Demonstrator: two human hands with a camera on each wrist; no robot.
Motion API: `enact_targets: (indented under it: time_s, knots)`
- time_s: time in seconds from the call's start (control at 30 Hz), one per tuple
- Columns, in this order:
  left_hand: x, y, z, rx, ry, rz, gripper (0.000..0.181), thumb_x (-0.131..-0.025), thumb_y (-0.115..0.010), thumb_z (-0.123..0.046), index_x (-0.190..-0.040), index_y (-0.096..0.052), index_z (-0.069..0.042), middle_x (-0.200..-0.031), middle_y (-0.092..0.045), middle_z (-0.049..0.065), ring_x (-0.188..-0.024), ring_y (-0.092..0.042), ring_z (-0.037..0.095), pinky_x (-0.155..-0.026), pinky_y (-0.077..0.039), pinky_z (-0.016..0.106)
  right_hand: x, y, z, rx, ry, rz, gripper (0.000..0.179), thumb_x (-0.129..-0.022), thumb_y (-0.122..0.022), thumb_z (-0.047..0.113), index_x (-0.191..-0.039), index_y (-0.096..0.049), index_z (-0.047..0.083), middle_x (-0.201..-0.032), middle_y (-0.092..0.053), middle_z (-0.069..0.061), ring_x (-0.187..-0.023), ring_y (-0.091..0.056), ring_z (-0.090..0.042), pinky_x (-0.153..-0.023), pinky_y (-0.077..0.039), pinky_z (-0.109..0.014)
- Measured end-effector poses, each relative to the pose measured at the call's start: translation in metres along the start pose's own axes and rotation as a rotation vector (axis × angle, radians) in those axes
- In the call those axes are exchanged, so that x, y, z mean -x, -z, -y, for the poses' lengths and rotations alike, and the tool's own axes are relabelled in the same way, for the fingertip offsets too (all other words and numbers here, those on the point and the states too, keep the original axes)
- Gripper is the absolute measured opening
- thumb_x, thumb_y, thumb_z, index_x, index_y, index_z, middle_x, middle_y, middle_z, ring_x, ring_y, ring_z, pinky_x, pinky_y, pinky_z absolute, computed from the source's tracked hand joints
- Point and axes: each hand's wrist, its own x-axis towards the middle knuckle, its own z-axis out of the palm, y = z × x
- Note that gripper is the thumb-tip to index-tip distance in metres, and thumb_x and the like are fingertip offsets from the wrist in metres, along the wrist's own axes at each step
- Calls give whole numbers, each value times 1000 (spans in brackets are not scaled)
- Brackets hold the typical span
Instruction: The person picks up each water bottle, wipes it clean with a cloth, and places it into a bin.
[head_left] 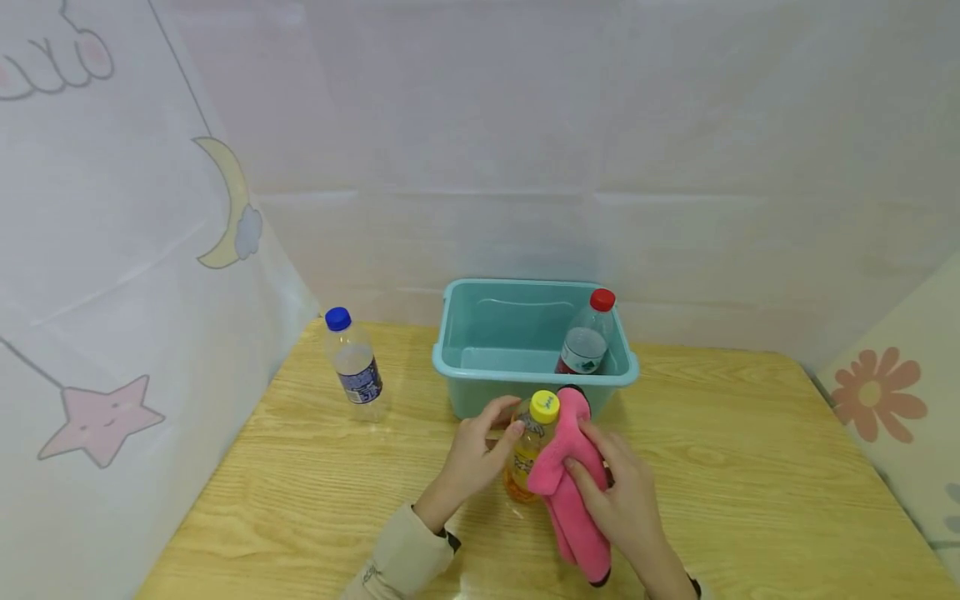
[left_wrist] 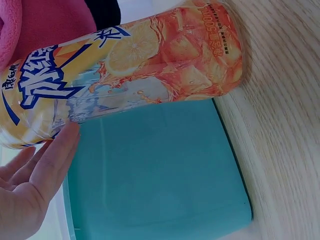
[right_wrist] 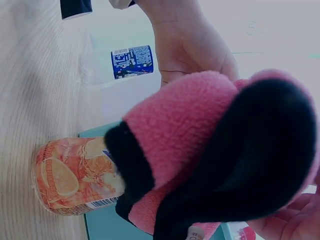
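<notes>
An iced tea bottle (head_left: 522, 458) with a yellow cap stands on the table in front of the basin. My left hand (head_left: 474, 454) holds its upper part from the left, thumb in front and fingers behind. In the left wrist view, the fingers (left_wrist: 55, 160) lie against the bottle's orange-and-yellow label (left_wrist: 150, 55). On the bottle's other side, my right hand (head_left: 622, 492) grips a folded pink cloth (head_left: 581, 508) with black edging. The cloth overlaps the bottle's right side in the head view. Up close in the right wrist view, the cloth (right_wrist: 185, 115) hides the bottle's upper part.
Behind the bottle is a light-blue plastic basin (head_left: 465, 372), with a red-capped bottle (head_left: 585, 346) leaning at its right end. A clear bottle with a blue cap (head_left: 355, 367) stands on the wooden table (head_left: 750, 467) to the left. A printed curtain (head_left: 487, 125) hangs behind.
</notes>
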Motion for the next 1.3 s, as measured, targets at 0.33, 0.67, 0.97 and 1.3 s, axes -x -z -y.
enact_targets:
  time_s: [0.33,0.67,0.97,1.3]
  knots:
    - [1,4,-16,-24,-8,-5,27,-91,-51,-1,-116,-53,8,-99,-63,20,-90,-61,29,-65,-51,17,5,-6,-6,-54,-24,-6,50,-67,-74,-11,-113,-57,-4,-101,-61,-14,-74,-57,-11,-52,-51,-19]
    - [2,4,-16,-17,3,11,26,-91,-50,-1,-116,-53,8,-100,-63,20,-92,-61,29,-67,-52,18,19,-22,-24,-215,-118,-27,44,-74,-68,-12,-114,-55,0,-97,-61,-7,-79,-57,-4,-55,-52,-20]
    - [2,4,-17,-10,0,6,25,-91,-50,-1,-115,-54,8,-100,-63,21,-92,-61,30,-67,-52,18,29,-33,-37,-284,-165,24,40,-75,-64,-15,-112,-54,-3,-96,-61,-13,-81,-59,-7,-56,-52,-21]
    - [2,3,-15,-14,-23,4,25,-91,-50,0,-114,-54,9,-98,-64,21,-91,-62,30,-66,-51,17,34,-42,-50,-185,-329,213,38,-79,-64,-9,-115,-55,1,-104,-63,-11,-89,-60,-19,-69,-52,-26]
